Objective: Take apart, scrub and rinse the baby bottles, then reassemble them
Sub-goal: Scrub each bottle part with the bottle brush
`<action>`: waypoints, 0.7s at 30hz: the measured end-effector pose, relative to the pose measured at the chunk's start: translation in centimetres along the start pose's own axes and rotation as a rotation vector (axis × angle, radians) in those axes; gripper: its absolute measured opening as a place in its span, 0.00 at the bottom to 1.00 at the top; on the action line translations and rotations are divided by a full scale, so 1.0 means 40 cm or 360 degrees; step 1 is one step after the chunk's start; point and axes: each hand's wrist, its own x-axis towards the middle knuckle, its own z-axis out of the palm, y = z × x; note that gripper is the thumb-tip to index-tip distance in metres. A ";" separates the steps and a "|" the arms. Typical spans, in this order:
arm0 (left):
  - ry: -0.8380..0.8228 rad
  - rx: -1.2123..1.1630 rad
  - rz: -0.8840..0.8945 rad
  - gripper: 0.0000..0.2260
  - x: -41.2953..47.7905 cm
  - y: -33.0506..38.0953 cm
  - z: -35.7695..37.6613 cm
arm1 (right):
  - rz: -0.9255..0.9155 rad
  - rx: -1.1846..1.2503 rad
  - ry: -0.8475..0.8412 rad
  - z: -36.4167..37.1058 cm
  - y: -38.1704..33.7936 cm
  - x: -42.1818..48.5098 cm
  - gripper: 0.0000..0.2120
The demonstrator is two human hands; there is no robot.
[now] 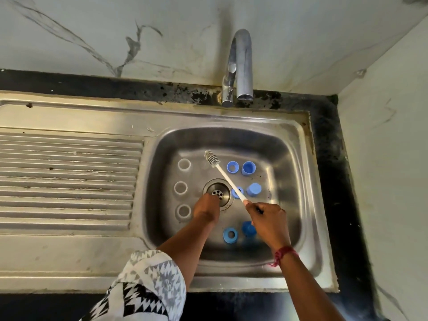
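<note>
Looks straight down into a steel sink (298, 172), with a ribbed drainboard (69, 179) to the left and a curved tap (242, 63) behind. Shows both forearms reaching into the basin from the near edge. Points the left hand (206, 208) down at the drain (218, 193), fingers hidden under the knuckles; cannot tell whether spread or curled. Wraps the right hand (266, 218) around the end of a white bottle brush (228, 178), bristle head angled toward the far left. Shows three clear bottles (180, 188) upright in a column left of the drain. Shows blue rings (230, 235) and blue caps (248, 168) paired on the right, well apart from the bottles.
</note>
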 end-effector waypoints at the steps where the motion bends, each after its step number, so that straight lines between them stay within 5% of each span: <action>1: -0.0027 0.0009 -0.0042 0.16 -0.004 0.006 -0.011 | -0.0005 0.0004 0.0000 -0.001 0.000 0.002 0.28; 9: -0.0027 -0.0065 -0.0206 0.15 -0.032 0.017 -0.003 | -0.0063 -0.0039 0.0022 -0.004 -0.004 0.028 0.29; 21: 0.0023 0.0036 0.0007 0.10 -0.079 0.057 -0.043 | -0.0116 -0.0042 0.0000 -0.019 -0.019 0.041 0.28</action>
